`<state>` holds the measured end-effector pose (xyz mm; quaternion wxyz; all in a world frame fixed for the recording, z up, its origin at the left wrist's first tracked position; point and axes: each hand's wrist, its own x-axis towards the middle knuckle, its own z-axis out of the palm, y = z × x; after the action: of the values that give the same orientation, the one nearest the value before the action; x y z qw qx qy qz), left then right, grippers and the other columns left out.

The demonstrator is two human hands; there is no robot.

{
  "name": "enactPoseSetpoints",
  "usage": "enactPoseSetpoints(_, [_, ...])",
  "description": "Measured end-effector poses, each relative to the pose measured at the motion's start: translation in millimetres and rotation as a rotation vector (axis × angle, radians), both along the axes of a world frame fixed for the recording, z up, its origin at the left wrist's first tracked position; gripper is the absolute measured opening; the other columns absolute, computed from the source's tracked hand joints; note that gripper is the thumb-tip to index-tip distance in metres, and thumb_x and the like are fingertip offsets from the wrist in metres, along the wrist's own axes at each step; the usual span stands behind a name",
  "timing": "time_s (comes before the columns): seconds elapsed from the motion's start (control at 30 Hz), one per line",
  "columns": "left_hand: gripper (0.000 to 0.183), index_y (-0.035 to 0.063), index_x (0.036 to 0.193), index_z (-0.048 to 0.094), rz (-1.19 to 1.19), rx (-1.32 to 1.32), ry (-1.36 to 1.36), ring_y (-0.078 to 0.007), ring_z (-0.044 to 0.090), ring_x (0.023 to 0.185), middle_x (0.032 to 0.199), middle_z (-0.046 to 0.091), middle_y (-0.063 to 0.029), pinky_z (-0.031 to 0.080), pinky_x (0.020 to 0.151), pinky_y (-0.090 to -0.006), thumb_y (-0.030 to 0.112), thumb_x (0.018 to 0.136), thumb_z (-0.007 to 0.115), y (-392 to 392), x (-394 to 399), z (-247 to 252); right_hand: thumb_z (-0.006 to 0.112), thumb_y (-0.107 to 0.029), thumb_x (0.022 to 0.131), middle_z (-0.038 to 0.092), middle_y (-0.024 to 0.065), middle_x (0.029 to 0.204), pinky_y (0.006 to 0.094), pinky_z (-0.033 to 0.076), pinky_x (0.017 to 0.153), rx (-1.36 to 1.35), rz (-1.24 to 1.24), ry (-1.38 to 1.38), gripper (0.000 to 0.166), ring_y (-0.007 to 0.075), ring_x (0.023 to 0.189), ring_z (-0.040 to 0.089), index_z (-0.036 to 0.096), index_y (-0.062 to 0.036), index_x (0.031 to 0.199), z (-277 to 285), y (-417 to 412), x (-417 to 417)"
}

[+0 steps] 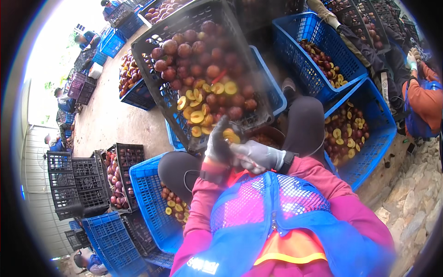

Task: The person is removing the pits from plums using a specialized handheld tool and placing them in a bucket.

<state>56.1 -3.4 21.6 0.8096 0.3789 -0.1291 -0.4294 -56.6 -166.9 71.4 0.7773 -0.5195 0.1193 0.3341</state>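
Note:
My left hand (219, 143), in a grey and white glove, holds a cut plum (231, 135) showing yellow flesh. Close against it, my right hand (261, 155), gloved in grey, is closed around a small tool, mostly hidden, that looks like a knife. Just beyond both hands, a black plastic crate (148, 72) tilts towards me with whole red plums (185, 50) in its upper part and halved plums (197, 117) nearer my hands. Among the plums lies a thin red object (218, 77). Between my knees, partly hidden, sits a round reddish-brown container (278, 133).
Blue plastic crates with cut plums stand left (148, 194), right (375, 152) and upper right (334, 38). Black crates (81, 183) are stacked at the left. A co-worker in orange sleeves (424, 97) sits at the right edge; stones (412, 211) border the lower right.

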Motion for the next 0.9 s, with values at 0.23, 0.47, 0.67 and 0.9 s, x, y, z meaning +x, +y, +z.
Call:
enactPoseSetpoints(0.23, [0.036,0.0000,0.126,0.066,0.219,0.872,-0.740,-0.0320,0.072,0.103,0.111,0.076,-0.0158,0.055,0.096,-0.0435,0.019,0.096,0.065,-45.5,75.6,-1.3,0.049,-0.049,0.109,0.069,0.0148,0.079,0.0435,0.049,0.058,-0.557,0.036,-0.370,0.048,0.0316,0.065,0.065,0.071,-0.0067,0.106,-14.3,-14.5,-10.7])
enactPoseSetpoints(0.47, [0.067,0.0060,0.153,0.047,0.052,1.430,-1.359,-0.0416,0.063,0.127,0.142,0.062,-0.0233,0.051,0.107,-0.0480,0.026,0.092,0.066,-122.7,146.0,-43.2,0.047,-0.050,0.106,0.076,0.0191,0.098,0.0526,0.055,0.081,-1.162,0.356,-0.478,0.051,0.0415,0.089,0.073,0.073,-0.0073,0.112,-11.5,-21.9,-15.1])
enactPoseSetpoints(0.67, [0.084,0.0142,0.163,0.034,-0.019,1.604,-1.184,-0.0405,0.060,0.134,0.157,0.050,-0.0227,0.051,0.107,-0.0495,0.027,0.089,0.071,-143.6,152.3,-65.2,0.054,-0.050,0.103,0.075,0.0214,0.094,0.0541,0.054,0.080,-1.159,0.178,-0.544,0.045,0.0425,0.087,0.072,0.069,-0.0081,0.110,-19.8,-49.5,-24.1])
enactPoseSetpoints(0.9, [0.050,0.0166,0.136,0.059,0.224,1.432,-1.223,-0.0458,0.065,0.120,0.126,0.066,-0.0222,0.053,0.099,-0.0552,0.029,0.089,0.075,-125.4,136.1,-51.7,0.053,-0.051,0.104,0.075,0.0219,0.099,0.0547,0.054,0.081,-1.070,-0.013,-0.527,0.047,0.0434,0.089,0.072,0.071,-0.0091,0.115,-17.8,-50.5,-13.6])
